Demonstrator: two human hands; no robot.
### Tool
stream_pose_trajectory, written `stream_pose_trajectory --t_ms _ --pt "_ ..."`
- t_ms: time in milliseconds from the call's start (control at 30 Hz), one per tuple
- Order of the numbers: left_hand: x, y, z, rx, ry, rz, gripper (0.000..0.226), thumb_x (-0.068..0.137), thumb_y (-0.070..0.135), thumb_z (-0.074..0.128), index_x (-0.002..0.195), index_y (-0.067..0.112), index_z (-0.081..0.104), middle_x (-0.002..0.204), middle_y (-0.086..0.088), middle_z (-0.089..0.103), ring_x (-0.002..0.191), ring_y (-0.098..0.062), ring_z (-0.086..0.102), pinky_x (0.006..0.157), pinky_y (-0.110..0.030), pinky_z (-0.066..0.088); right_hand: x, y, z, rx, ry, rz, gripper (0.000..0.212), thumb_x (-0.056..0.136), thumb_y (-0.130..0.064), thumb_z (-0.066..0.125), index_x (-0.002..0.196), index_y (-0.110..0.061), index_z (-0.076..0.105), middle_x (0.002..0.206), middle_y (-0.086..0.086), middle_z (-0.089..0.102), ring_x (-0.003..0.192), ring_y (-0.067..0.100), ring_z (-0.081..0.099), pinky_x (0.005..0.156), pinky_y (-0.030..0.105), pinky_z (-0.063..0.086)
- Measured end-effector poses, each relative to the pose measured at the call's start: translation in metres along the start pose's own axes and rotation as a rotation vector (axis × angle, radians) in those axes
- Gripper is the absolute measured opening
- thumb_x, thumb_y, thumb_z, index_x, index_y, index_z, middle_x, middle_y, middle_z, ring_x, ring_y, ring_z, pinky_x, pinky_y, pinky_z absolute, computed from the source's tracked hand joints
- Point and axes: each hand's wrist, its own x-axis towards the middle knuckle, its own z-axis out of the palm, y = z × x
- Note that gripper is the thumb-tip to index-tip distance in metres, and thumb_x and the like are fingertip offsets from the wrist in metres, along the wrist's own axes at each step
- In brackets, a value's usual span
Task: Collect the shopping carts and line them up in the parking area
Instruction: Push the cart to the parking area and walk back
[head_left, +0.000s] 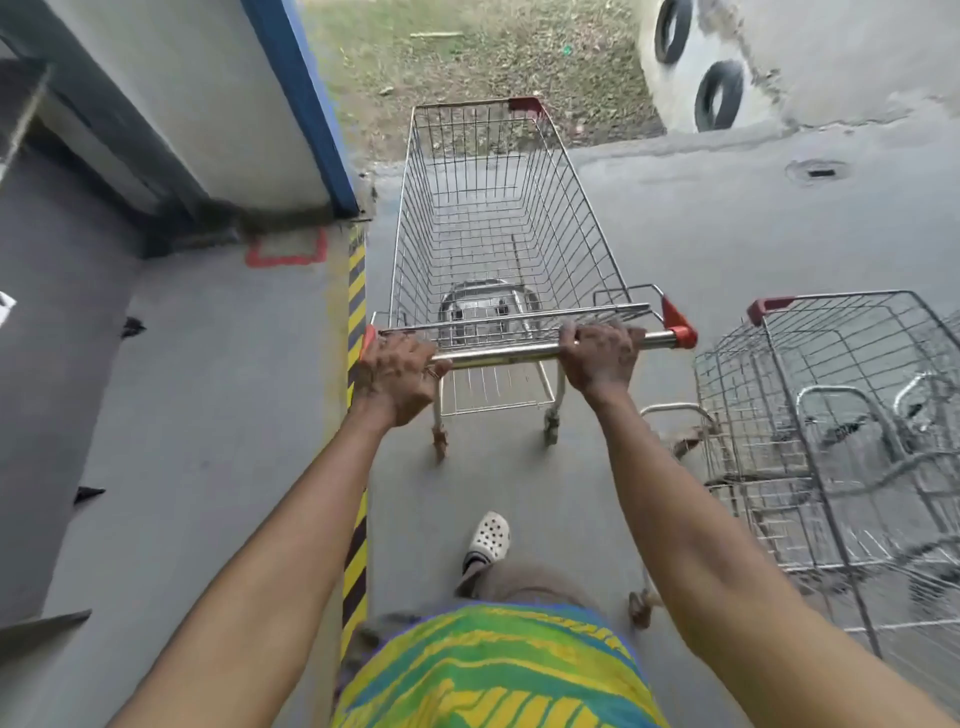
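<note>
On the chrome handlebar (511, 353) of a wire shopping cart (498, 228), both hands are wrapped from above with fingers curled tightly over the bar. The left hand (397, 376) grips beside the left orange end cap (367, 340); its fingers lie pressed together, knuckles uppermost. The right hand (600, 356) grips toward the right end, just inside the right orange end cap (683, 336), fingers likewise closed side by side around the bar. Both bare forearms extend straight forward from the lower edge of the view.

The cart stands on grey concrete pavement (727, 223), directly ahead of the person, its basket holding nothing and its child-seat flap (485, 306) folded at the rear. Its left side runs alongside a yellow-and-black hazard stripe (356, 291) edging a raised kerb. To the right, near but apart, stand nested carts (841, 410) with a red corner bumper (769, 305).

A white perforated clog (487, 538) steps forward beneath the handlebar, above a green, yellow and blue patterned shirt (493, 670). Beyond the cart lie a patch of grass (493, 57) and two black tyres (719, 96) set against a concrete slope. A blue-edged wall (291, 98) rises at left.
</note>
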Motion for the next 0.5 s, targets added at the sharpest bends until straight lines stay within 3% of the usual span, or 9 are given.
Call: stream_pose_trajectory --t_ms 100,167,233,300,400,500 --pt "0.037 -0.001 -0.008 -0.042 -0.055 -0.102 0.059 0.091 0.053 0.014 0.086 0.018 0.060 0.092 -0.006 0.067 0.094 -0.030 0.057 0.114 -0.049 0.017 0.045 -0.003 -0.005 0.048 -0.139 -0.080 0.072 0.092 -0.079 0.028 0.086 -0.025 0.076 0.103 -0.003 0.072 0.119 0.025 0.052 0.096 0.044 0.021" --pt "0.056 -0.004 -0.014 -0.085 -0.124 -0.160 0.050 0.090 0.048 0.017 0.089 0.025 0.061 0.096 -0.005 0.068 0.098 -0.029 0.057 0.115 -0.048 0.018 0.065 -0.006 -0.012 0.082 -0.236 -0.107 0.073 0.085 -0.089 0.030 0.084 -0.028 0.070 0.109 -0.002 0.071 0.127 0.026 0.047 0.097 0.044 0.019" --pt "0.064 -0.010 -0.015 -0.134 -0.189 -0.198 0.038 0.088 0.042 0.024 0.092 0.033 0.061 0.102 -0.004 0.067 0.104 -0.028 0.055 0.113 -0.045 0.021 0.076 -0.011 -0.017 0.088 -0.304 -0.148 0.068 0.082 -0.090 0.035 0.091 -0.032 0.069 0.117 0.000 0.070 0.131 0.027 0.044 0.097 0.043 0.018" --pt "0.062 -0.015 -0.015 -0.149 -0.163 -0.205 0.022 0.090 0.030 0.034 0.081 0.036 0.052 0.091 0.001 0.064 0.100 -0.027 0.054 0.113 -0.042 0.018 0.077 -0.015 -0.021 0.104 -0.340 -0.176 0.074 0.078 -0.092 0.036 0.096 -0.029 0.071 0.119 0.000 0.068 0.131 0.027 0.043 0.097 0.042 0.019" --pt "0.045 -0.018 -0.014 -0.129 -0.067 -0.211 0.026 0.088 0.018 0.040 0.067 0.033 0.041 0.070 0.010 0.047 0.085 -0.024 0.049 0.121 -0.046 0.013 0.063 -0.019 -0.021 0.117 -0.321 -0.219 0.070 0.078 -0.093 0.039 0.081 -0.027 0.063 0.111 0.000 0.068 0.128 0.026 0.045 0.095 0.042 0.019" --pt "0.023 -0.021 -0.013 -0.126 0.005 -0.221 0.028 0.093 0.019 0.041 0.070 0.035 0.040 0.072 0.008 0.045 0.082 -0.024 0.048 0.122 -0.053 0.015 0.043 -0.023 -0.022 0.130 -0.292 -0.238 0.078 0.074 -0.096 0.031 0.080 -0.025 0.063 0.108 -0.002 0.069 0.129 0.025 0.045 0.094 0.041 0.018"
